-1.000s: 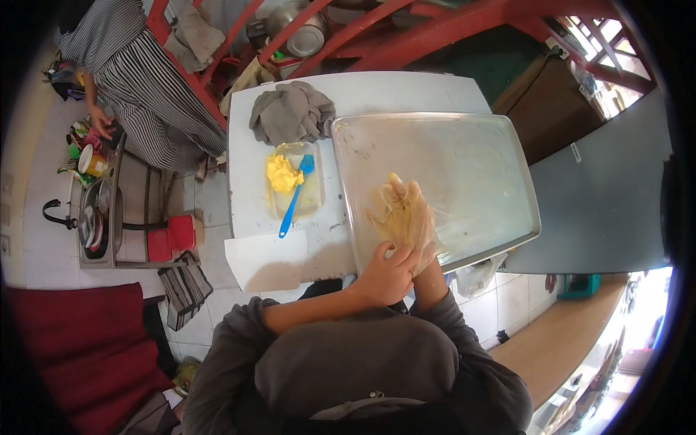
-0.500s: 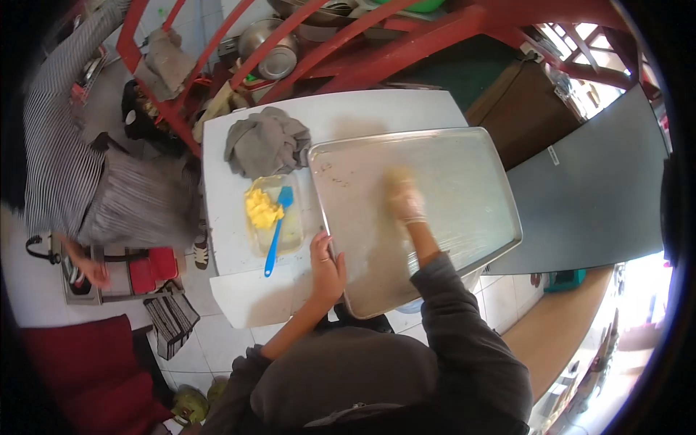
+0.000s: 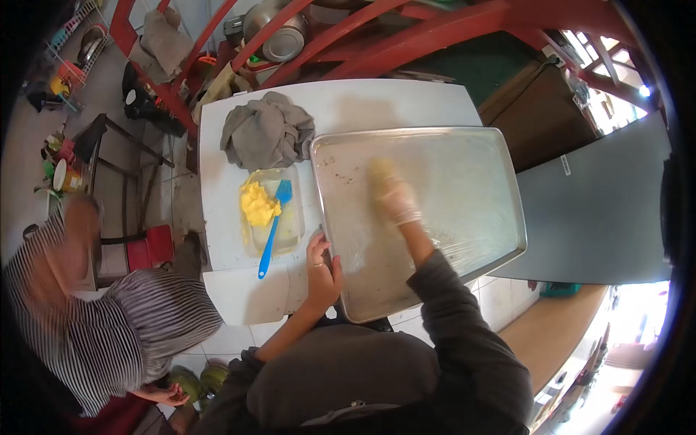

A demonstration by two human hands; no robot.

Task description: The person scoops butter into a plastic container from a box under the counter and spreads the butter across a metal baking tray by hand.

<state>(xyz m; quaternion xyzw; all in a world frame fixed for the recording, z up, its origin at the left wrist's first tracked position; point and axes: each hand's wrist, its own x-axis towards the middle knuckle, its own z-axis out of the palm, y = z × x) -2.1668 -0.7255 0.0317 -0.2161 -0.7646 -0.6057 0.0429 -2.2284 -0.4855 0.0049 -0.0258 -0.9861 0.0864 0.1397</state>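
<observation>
A large metal baking tray [image 3: 464,167] with a greasy sheen lies on the white table. My left hand [image 3: 322,275], with a ring on one finger, grips its left rim near the front corner. Inside the tray, my right hand [image 3: 397,199] wears a clear plastic glove and presses on the bottom. Motion blurs its fingers, and a yellowish patch [image 3: 379,170] shows at their tips; whether they hold something I cannot tell. Left of the tray, a clear shallow container [image 3: 290,235] holds soft yellow fat [image 3: 257,204] and a blue silicone brush [image 3: 270,243].
A crumpled grey cloth [image 3: 267,130] lies on the white table [image 3: 413,94] behind the container. A person in striped clothes [image 3: 109,341] is close on the left. Red railings [image 3: 348,54] run behind the table, and a grey panel [image 3: 594,217] stands to the right.
My gloved right hand has slid left across the tray bottom. My left hand keeps its hold on the rim. The person in stripes has moved nearer at lower left.
</observation>
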